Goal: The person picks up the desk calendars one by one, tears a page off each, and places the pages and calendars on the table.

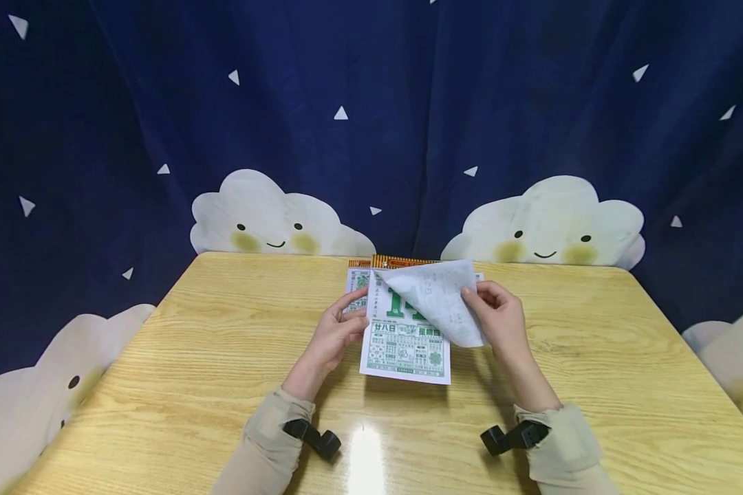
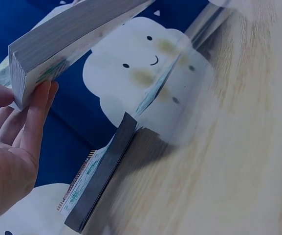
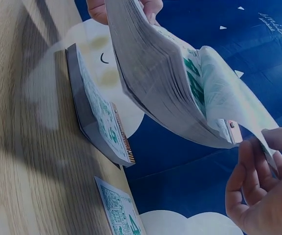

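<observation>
My left hand grips a thick tear-off calendar by its left edge, thumb in front and fingers behind. Large green print shows on the calendar's face, and an orange-and-black striped header runs along its top. The calendar is raised above the table, as its thick page block shows in the right wrist view. Between thumb and fingers, my right hand pinches the top page. That thin page is folded back diagonally, pale underside showing, its upper left corner at the header.
Behind the held calendar, a second calendar lies on the wooden table. A loose printed sheet lies beside it, toward the right. At the table's far edge hangs a dark blue curtain with clouds.
</observation>
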Available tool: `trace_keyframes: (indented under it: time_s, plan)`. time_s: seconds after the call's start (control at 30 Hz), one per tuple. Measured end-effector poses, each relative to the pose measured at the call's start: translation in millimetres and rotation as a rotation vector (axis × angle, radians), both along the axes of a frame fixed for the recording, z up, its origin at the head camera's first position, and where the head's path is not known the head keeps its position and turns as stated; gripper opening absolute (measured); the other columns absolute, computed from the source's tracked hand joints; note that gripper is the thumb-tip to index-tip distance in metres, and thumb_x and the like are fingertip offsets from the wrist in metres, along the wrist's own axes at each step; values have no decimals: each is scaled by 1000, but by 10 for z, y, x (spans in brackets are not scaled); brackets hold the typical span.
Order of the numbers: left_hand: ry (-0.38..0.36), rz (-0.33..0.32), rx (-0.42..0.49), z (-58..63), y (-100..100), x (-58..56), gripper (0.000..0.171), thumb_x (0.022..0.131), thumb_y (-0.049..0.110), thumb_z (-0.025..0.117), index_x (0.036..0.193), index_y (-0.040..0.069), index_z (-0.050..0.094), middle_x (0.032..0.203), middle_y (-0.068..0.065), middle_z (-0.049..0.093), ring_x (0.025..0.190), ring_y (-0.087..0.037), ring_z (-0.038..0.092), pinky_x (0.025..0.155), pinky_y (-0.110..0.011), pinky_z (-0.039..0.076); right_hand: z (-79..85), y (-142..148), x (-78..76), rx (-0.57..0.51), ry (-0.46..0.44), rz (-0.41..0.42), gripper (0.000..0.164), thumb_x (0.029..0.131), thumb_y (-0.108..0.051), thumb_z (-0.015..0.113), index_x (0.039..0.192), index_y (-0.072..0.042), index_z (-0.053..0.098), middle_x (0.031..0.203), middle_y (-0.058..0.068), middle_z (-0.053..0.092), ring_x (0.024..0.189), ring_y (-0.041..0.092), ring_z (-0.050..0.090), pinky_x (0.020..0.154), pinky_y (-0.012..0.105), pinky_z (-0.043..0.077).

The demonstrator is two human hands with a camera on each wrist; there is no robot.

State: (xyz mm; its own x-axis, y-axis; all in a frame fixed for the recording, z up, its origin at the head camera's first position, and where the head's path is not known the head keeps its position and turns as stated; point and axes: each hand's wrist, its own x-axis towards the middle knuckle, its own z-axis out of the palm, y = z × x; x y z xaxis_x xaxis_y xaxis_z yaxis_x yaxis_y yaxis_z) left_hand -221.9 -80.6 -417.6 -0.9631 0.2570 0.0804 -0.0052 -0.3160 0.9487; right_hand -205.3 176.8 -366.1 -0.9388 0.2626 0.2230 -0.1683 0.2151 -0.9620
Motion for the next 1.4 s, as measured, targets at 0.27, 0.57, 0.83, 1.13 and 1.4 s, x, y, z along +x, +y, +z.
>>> trace_keyframes:
  time_s: [0.27,0.57,0.83,1.13,1.4]
  plan:
    - [-23,19,35,-10,6,-1,62,78,-11,48,137,5,37,92,-2,70,66,-11,65,56,-21,50,-15,7,1,-19,-5,-46,22,82,-13,66,88,8,61,62,-14,54,60,3,48,53,16,41]
    - [-41,18,74,8,-6,-7,61,80,-11,45,138,6,35,84,2,70,65,-10,66,56,-21,52,-13,63,9,-99,-6,-55,11,81,-10,67,71,-11,64,57,-11,52,57,5,46,53,17,40]
    - [-35,-2,98,48,-47,-2,63,80,-12,45,139,5,33,84,1,70,65,-10,65,56,-19,51,7,107,20,-78,-33,-50,17,82,-14,67,86,3,65,61,-12,56,61,4,50,59,20,46]
    - [-35,11,90,53,-35,2,62,80,-12,45,138,4,34,84,3,70,62,-8,65,51,-16,48,22,149,20,-104,-31,-65,11,81,-15,68,79,-4,66,62,-11,58,60,5,53,59,17,47]
    - [-32,25,92,42,-23,-4,61,80,-13,45,138,4,35,82,2,70,63,-9,65,53,-18,49,53,206,41,-197,-6,-79,15,81,-9,66,68,-16,64,61,-8,57,59,6,51,58,16,47]
